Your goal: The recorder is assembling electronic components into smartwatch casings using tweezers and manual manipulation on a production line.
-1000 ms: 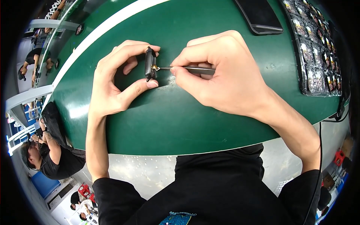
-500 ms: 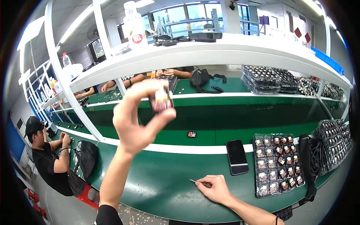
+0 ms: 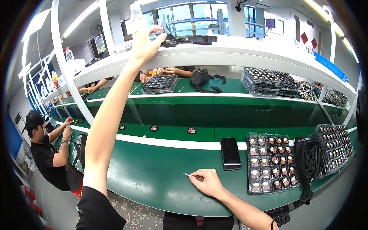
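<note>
My left hand [image 3: 147, 45] reaches up to the white shelf [image 3: 230, 53], thumb and forefinger apart, beside several small black items [image 3: 168, 43] lying there. No piece shows between its fingers, though the palm side is partly hidden. Behind the wrist stands a clear bottle [image 3: 135, 13], partly covered by the hand. Low over the green bench [image 3: 153, 168], my right hand [image 3: 209, 183] is closed on slim metal tweezers [image 3: 194, 177], their tip pointing left. Small black pieces with coloured tops [image 3: 191, 130] sit spaced out on the green strip beyond the white rail.
A black phone [image 3: 230, 153] lies right of centre. Beside it is a clear tray [image 3: 253, 180] of small pieces, then a black strap and cable [image 3: 306, 153] and stacked trays [image 3: 332, 145]. A co-worker in black [image 3: 51, 153] sits at left; other hands [image 3: 168, 71] work across the bench.
My left hand has gone up and away to the shelf; the small black piece it held up no longer shows in it. My right hand keeps the tweezers. The view has shifted slightly.
</note>
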Motion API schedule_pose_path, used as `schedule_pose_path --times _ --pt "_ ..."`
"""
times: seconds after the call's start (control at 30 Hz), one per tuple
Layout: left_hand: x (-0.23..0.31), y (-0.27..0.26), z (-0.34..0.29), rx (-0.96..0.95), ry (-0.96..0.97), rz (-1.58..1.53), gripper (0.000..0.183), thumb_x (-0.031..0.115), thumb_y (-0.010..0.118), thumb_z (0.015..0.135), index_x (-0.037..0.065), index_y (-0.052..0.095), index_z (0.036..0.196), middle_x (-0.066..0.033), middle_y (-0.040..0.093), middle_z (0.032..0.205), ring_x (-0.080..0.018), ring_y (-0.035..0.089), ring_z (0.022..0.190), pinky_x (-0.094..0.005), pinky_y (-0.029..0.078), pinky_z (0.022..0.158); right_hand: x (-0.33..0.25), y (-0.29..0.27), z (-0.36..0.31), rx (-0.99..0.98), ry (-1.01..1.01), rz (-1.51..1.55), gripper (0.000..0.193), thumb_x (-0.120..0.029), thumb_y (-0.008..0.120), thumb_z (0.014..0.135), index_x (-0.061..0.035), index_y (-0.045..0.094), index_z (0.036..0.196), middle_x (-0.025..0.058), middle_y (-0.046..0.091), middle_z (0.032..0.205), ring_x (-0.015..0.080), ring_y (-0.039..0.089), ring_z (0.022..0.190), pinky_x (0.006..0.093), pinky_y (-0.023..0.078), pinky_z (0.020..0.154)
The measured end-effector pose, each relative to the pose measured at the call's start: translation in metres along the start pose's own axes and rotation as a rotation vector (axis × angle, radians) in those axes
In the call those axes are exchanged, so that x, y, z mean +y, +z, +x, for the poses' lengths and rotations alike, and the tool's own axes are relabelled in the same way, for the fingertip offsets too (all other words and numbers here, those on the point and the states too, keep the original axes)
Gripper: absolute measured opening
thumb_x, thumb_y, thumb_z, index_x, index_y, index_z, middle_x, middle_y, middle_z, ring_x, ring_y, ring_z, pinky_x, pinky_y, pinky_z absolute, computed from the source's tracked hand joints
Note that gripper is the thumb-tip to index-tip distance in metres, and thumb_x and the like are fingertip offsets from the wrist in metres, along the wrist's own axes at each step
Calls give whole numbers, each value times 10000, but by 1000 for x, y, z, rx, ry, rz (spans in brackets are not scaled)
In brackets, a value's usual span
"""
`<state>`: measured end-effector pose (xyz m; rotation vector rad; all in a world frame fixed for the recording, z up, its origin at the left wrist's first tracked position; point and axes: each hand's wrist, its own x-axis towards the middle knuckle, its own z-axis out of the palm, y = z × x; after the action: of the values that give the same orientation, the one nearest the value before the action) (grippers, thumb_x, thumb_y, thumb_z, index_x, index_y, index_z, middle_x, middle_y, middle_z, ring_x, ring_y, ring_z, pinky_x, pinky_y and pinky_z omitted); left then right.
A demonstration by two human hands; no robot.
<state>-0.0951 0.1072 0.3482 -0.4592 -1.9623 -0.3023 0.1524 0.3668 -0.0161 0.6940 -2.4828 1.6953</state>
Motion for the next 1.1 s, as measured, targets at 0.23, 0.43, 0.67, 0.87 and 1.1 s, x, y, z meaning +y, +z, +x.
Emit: schedule_pose_path --times 0.23,0.43,0.67,0.87,1.1 --pt "64 14 -161 35 322 -442 105 -30 772 903 21 739 988 -99 713 876 -253 694 753 -356 562 709 8 0 -3 19 -2 10 196 -129 780 949 47 838 1012 199 794 857 306 780 729 393 613 713" --pt "53 137 -288 -908 70 -290 575 461 768 1001 107 666 1441 -144 672 1406 -384 650 1311 -485 552 1113 3 6 3 -47 -24 2 198 -138 785 947 35 843 1023 185 784 842 307 770 722 393 604 704" --pt "55 160 -326 -823 67 -514 266 227 727 1055 75 733 1274 -116 677 1225 -342 644 1215 -462 543 1073 -5 4 4 -37 -2 -20 171 -108 805 940 19 849 1046 159 771 817 248 725 667 360 561 649" --pt "42 94 -335 -794 2 -641 193 170 732 1034 86 760 1206 -88 667 1200 -309 634 1231 -434 551 1042 -2 -3 1 -18 33 -27 156 -94 810 938 15 851 1042 144 760 792 218 702 645 351 541 619" --pt "-59 106 -349 -577 -330 113 500 514 812 964 86 755 1214 -121 677 1260 -342 650 1218 -512 550 1027 -6 2 4 -20 15 -31 155 -97 817 943 18 849 1042 124 745 773 189 673 628 343 512 596"
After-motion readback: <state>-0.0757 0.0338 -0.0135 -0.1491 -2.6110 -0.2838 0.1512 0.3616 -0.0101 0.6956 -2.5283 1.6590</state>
